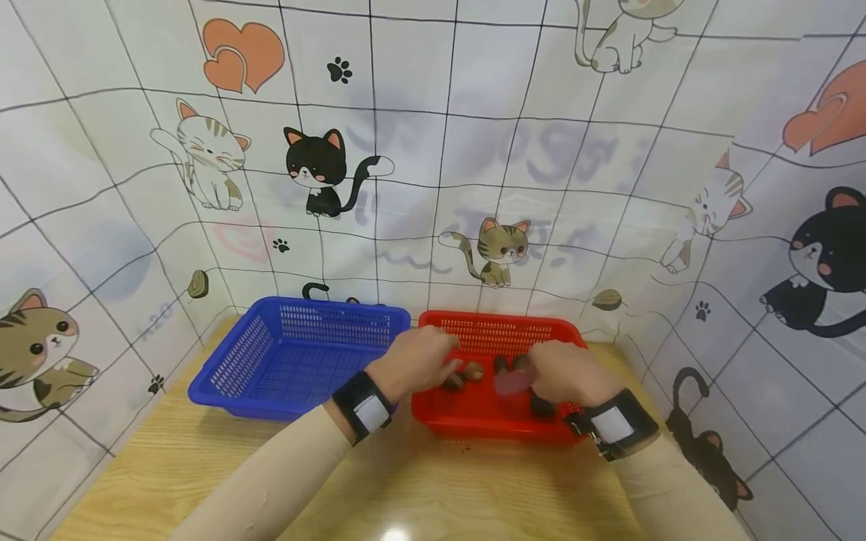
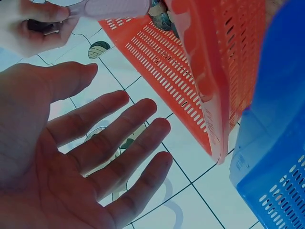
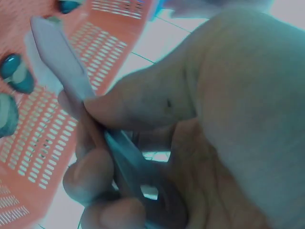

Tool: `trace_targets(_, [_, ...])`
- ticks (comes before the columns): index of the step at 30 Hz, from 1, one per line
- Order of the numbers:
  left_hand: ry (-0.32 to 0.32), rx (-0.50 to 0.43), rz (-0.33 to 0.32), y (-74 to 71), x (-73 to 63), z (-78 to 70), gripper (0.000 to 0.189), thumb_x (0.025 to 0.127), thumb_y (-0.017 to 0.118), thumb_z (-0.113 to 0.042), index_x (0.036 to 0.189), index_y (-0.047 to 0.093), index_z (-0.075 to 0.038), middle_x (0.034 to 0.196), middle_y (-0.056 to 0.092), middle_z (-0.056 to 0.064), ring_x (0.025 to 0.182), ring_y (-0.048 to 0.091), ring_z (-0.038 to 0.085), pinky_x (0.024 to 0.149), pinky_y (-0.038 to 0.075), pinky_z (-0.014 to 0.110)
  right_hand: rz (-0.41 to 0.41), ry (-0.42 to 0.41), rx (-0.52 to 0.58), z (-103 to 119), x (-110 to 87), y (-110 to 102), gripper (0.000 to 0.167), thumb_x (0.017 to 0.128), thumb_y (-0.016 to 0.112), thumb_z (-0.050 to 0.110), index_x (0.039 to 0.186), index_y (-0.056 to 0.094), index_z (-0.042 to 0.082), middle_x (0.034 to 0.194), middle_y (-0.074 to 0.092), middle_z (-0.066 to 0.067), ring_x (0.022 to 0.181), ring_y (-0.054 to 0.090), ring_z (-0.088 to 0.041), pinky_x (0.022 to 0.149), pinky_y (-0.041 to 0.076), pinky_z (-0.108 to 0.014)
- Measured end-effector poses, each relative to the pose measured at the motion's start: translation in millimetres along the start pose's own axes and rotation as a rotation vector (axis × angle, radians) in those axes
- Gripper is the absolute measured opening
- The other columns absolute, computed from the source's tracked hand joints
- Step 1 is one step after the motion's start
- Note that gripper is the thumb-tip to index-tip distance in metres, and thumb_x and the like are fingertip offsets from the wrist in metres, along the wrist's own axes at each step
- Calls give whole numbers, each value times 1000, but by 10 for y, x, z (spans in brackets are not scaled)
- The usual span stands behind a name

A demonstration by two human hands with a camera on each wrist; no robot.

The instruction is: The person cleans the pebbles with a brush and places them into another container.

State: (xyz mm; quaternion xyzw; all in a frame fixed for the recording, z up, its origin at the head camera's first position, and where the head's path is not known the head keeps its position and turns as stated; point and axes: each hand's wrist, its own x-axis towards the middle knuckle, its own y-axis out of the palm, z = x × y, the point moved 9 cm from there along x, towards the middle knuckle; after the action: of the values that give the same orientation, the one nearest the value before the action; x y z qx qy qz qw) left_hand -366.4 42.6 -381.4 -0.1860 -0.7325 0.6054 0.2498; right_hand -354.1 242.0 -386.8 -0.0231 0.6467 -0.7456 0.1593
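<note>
My right hand [image 1: 564, 372] grips a pale purple plastic spatula [image 3: 62, 59] by its handle, which has a hole. Its translucent blade [image 1: 513, 382] hangs blurred over the red basket [image 1: 473, 430]. Several small rounded brown and dark pieces, perhaps stones, lie in that basket; one [image 1: 474, 370] is near its left side, and a striped dark one [image 3: 18, 74] shows in the right wrist view. With fingers spread and nothing held, my left hand [image 2: 90, 152] hovers over the red basket's left end in the head view. Whether it touches anything cannot be seen there.
A blue perforated basket [image 1: 298, 376] stands left of the red one on a wooden table [image 1: 433, 496]. White cloth [image 1: 419, 165] printed with cats and grid lines walls the table at the back and both sides.
</note>
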Motion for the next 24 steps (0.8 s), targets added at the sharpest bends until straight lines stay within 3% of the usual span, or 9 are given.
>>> trace_targets(4, [-11,-10,13,22,42,-7,38,111,83,-34,144,82,-15,120,88,5,96,79,17,91,74,36,-95,30,53,-58,-67,-110,13,96,67,4,85,68,12,73,64,-3,66,60,-21,55,45,-33])
trace_targets(8, [-12,-14,30,47,89,-37,35,112,82,-36,140,83,-15,110,86,2,90,76,15,87,73,34,-177,70,142,-142,-159,-153,7,103,60,9,98,64,6,79,66,-5,68,61,-21,58,47,-34])
trace_targets(13, [-23,-31,71,65,150,-62,35,113,80,-38,140,84,-16,106,84,1,84,71,14,85,71,31,-292,159,347,-274,-263,-127,19,111,61,17,119,63,-1,88,67,-12,71,61,-24,61,49,-35])
trace_targets(17, [-48,-49,114,119,202,-43,35,113,80,-40,139,84,-16,98,81,-2,79,71,13,75,67,27,-391,234,522,-365,-325,-50,33,117,65,29,131,63,-1,96,68,-16,78,61,-25,63,51,-35])
trace_targets(21, [-64,-86,143,190,263,-37,32,112,80,-43,129,85,-16,84,77,-6,70,72,10,67,60,24,-485,264,609,-441,-384,27,39,119,68,37,130,68,0,94,65,-15,80,59,-26,61,48,-34])
trace_targets(24, [-63,-110,149,227,314,-66,30,111,80,-45,122,84,-16,79,75,-7,67,71,8,65,60,23,-507,259,638,-475,-400,91,38,120,65,37,124,69,-1,85,61,-13,76,56,-26,58,47,-33])
